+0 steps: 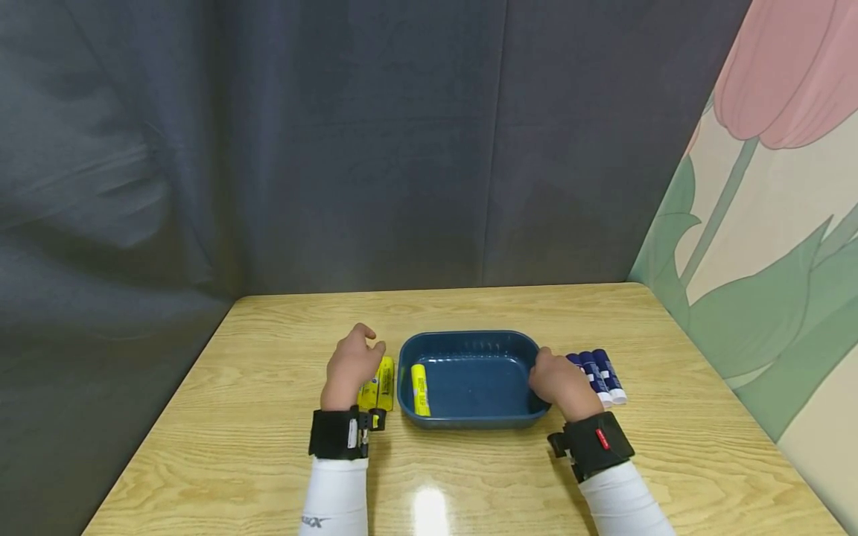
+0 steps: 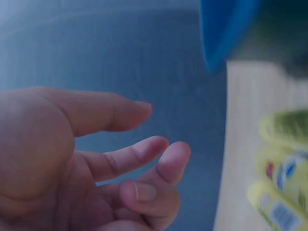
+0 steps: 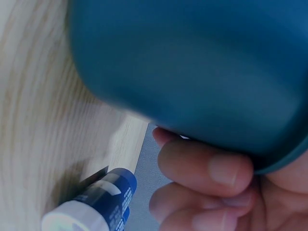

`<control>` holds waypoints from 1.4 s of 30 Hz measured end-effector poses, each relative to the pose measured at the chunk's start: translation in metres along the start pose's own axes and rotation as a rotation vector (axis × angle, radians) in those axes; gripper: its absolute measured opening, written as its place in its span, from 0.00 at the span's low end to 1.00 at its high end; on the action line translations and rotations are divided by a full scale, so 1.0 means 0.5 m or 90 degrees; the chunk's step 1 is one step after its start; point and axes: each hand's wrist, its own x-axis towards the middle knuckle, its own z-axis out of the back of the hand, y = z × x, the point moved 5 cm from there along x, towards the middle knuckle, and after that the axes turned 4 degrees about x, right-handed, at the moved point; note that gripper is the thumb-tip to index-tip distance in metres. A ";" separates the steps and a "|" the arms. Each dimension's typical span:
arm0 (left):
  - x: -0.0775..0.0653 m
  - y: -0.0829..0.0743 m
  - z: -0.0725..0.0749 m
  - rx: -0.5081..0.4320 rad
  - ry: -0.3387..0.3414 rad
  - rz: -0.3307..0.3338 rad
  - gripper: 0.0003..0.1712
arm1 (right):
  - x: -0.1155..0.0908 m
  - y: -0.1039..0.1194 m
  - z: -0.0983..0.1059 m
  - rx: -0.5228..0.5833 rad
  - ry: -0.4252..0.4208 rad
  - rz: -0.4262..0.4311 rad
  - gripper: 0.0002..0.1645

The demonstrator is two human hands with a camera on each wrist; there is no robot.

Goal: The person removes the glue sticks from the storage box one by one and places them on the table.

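Observation:
A dark blue rectangular tray stands mid-table with one yellow labelled tube lying in its left end. My right hand grips the tray's right rim; in the right wrist view its curled fingers lie against the tray's outer wall. To the left of the tray, several yellow tubes lie side by side, partly hidden by my left hand. That hand hovers over them, thumb and fingers loosely bent and apart, holding nothing. The left wrist view also has the yellow tubes at its right edge.
Several dark blue tubes with white ends, like glue sticks, lie in a row right of the tray, close to my right hand. A dark curtain hangs behind the wooden table. A wall with a painted tulip borders the right side.

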 end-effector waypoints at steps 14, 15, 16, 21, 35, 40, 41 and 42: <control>-0.047 -0.121 -0.076 0.036 0.058 -0.081 0.23 | 0.001 -0.003 -0.001 0.003 0.005 -0.007 0.31; -0.048 -0.125 -0.083 0.045 0.063 -0.079 0.24 | 0.001 -0.003 -0.001 0.003 0.005 -0.007 0.31; -0.049 -0.127 -0.091 0.055 0.068 -0.078 0.23 | 0.001 -0.002 -0.001 0.003 0.005 -0.006 0.30; -0.050 -0.129 -0.126 0.109 0.090 -0.057 0.15 | 0.002 -0.002 -0.003 0.005 0.004 0.000 0.30; -0.045 -0.133 -0.158 0.186 0.026 -0.048 0.07 | 0.001 0.001 0.004 -0.007 0.001 0.007 0.29; -0.046 -0.133 -0.166 0.225 0.021 -0.052 0.06 | 0.000 0.001 0.002 0.000 0.004 0.004 0.29; -0.045 -0.132 -0.167 0.233 0.026 -0.050 0.07 | 0.000 0.001 0.002 0.001 0.003 0.005 0.29; -0.045 -0.132 -0.168 0.239 0.030 -0.049 0.08 | -0.001 0.001 0.003 0.002 0.003 0.005 0.29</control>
